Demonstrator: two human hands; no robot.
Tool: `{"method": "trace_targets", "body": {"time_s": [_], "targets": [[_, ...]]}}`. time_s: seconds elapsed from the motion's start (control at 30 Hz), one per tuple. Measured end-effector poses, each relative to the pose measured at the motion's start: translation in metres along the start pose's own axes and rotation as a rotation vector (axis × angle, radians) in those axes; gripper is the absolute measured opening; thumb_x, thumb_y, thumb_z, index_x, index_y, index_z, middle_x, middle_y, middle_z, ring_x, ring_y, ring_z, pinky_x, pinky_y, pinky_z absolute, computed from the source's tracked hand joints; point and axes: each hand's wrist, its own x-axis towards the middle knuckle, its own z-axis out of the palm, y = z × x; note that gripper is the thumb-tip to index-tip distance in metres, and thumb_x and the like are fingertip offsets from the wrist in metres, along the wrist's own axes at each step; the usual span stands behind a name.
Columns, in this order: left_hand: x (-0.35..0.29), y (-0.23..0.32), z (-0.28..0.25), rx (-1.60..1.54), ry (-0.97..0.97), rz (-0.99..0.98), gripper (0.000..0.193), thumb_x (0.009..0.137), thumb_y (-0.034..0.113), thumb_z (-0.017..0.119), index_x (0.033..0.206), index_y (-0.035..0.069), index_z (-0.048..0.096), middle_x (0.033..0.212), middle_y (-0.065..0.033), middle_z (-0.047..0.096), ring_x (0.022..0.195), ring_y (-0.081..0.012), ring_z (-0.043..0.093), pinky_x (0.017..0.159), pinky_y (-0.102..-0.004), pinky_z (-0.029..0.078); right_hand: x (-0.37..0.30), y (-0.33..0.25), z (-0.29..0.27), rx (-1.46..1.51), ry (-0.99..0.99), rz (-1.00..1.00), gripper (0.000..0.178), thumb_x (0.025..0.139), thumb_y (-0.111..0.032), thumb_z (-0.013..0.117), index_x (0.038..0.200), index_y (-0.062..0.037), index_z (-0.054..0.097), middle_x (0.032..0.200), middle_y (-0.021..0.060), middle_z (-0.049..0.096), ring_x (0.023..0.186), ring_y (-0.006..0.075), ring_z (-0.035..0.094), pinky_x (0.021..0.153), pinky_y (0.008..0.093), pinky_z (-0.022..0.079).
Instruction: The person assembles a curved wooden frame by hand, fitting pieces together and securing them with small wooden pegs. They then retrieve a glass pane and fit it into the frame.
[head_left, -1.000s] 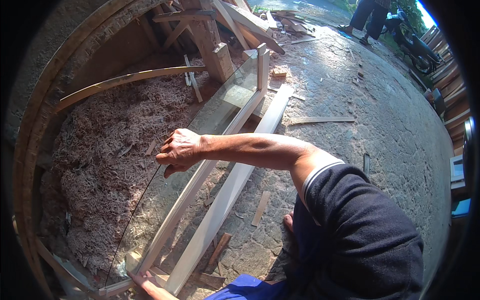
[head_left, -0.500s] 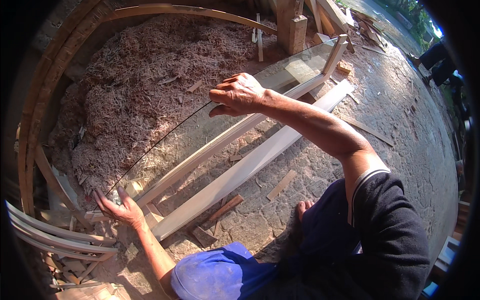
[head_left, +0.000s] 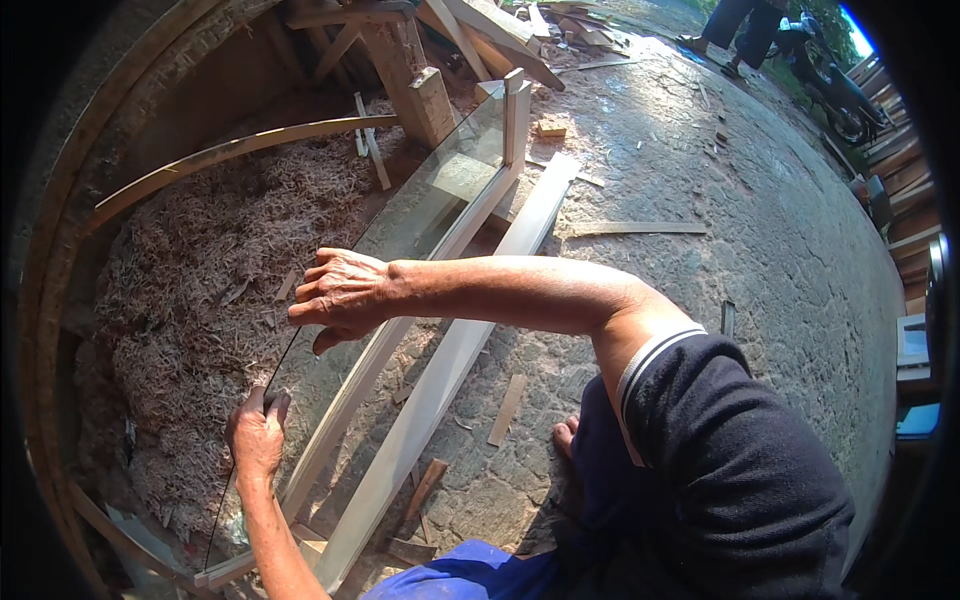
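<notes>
The left hand [head_left: 258,438] has moved up to grip the glass pane's [head_left: 420,205] top edge, fingers wrapped over it. The right hand [head_left: 340,295] still clasps that edge farther along; the pane stands in its wooden frame [head_left: 400,330].

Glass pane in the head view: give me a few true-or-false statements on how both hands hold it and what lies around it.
1. The right hand grips the top edge of the glass pane. True.
2. The left hand is off the pane, resting on the stone ground. False: it holds the pane's edge nearer the person.
3. The pane stands in a pale wooden frame. True.
4. Wood shavings lie to the right of the pane. False: they lie to its left.
5. A loose wooden slat lies beside the frame. True.
</notes>
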Motion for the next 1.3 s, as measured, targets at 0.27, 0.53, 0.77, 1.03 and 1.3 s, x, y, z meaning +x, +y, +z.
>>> {"method": "trace_targets", "body": {"time_s": [0.27, 0.53, 0.77, 1.03, 1.3], "targets": [[-0.011, 0.002, 0.000, -0.044, -0.034, -0.079, 0.022, 0.096, 0.018, 0.069, 0.087, -0.001, 0.063, 0.067, -0.0054, 0.060, 0.063, -0.0128, 0.050, 0.061, -0.0323, 0.045, -0.163, 0.114, -0.108, 0.192, 0.643, 0.633, 0.039, 0.101, -0.039, 0.062, 0.125, -0.0076, 0.067, 0.114, 0.0095, 0.071, 0.106, 0.0204, 0.068, 0.096, 0.0376, 0.050], [-0.008, 0.007, -0.001, -0.007, -0.003, -0.067, 0.019, 0.095, 0.016, 0.068, 0.089, -0.002, 0.065, 0.074, -0.0106, 0.068, 0.069, -0.0204, 0.062, 0.067, -0.0362, 0.049, -0.302, 0.265, -0.142, 0.792, 0.965, 1.362, 0.077, 0.102, -0.070, 0.033, 0.150, -0.0109, 0.047, 0.149, 0.0099, 0.055, 0.135, 0.0244, 0.050, 0.109, 0.0445, 0.036], [-0.010, 0.004, -0.003, 0.104, -0.004, -0.166, 0.021, 0.095, 0.017, 0.068, 0.090, -0.002, 0.064, 0.077, -0.0110, 0.066, 0.072, -0.0215, 0.061, 0.069, -0.0371, 0.048, -0.295, 0.276, -0.106, 0.467, 1.078, 1.228, 0.049, 0.110, -0.043, 0.042, 0.131, -0.0021, 0.060, 0.120, 0.0110, 0.068, 0.105, 0.0196, 0.064, 0.091, 0.0334, 0.049], [-0.017, 0.013, -0.004, 0.041, -0.027, -0.246, 0.024, 0.096, 0.021, 0.070, 0.091, -0.002, 0.065, 0.075, -0.0072, 0.066, 0.070, -0.0141, 0.055, 0.067, -0.0319, 0.047, -0.319, 0.300, -0.100, 1.029, 0.770, 1.290, 0.093, 0.100, -0.074, 0.011, 0.158, -0.0045, 0.031, 0.163, 0.0187, 0.033, 0.154, 0.0349, 0.022, 0.125, 0.0556, 0.014], [-0.020, 0.020, -0.005, 0.050, -0.015, -0.251, 0.022, 0.096, 0.018, 0.069, 0.089, -0.003, 0.066, 0.074, -0.0063, 0.065, 0.071, -0.0131, 0.055, 0.066, -0.0322, 0.047, -0.282, 0.321, -0.083, 1.492, 0.695, 1.078, 0.097, 0.096, -0.082, 0.025, 0.149, -0.0028, 0.045, 0.151, 0.0148, 0.050, 0.131, 0.0196, 0.047, 0.116, 0.0404, 0.032]]}}
